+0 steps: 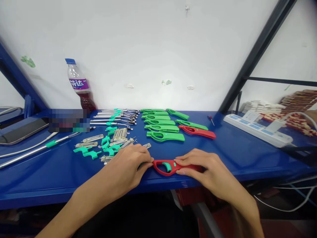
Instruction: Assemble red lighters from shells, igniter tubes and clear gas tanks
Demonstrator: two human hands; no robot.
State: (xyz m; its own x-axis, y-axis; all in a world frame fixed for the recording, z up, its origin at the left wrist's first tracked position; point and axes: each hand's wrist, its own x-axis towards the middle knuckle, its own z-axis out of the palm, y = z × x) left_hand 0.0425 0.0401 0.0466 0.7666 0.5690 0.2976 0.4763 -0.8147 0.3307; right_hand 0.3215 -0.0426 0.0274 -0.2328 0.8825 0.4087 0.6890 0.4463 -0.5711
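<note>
A red lighter handle [173,169] with a teal trigger [167,166] lies level at the table's front edge. My left hand [135,163] pinches its narrow left tip between thumb and fingers. On the wider right part, my right hand [204,165] is closed, thumb below and fingers above, covering some of it. Just behind my left hand are loose teal triggers [92,154] and clear fuel tanks [120,134]. Beyond the held piece rest several green lighter handles [164,136] and another red handle [198,131].
Metal lighter tubes with wires [109,116] lie in a row at the back. One long metal rod [32,155] lies at left, near a phone [24,130]. A drink bottle [79,84] leans by the wall. A white power strip [257,129] and a small screwdriver [211,120] are at right.
</note>
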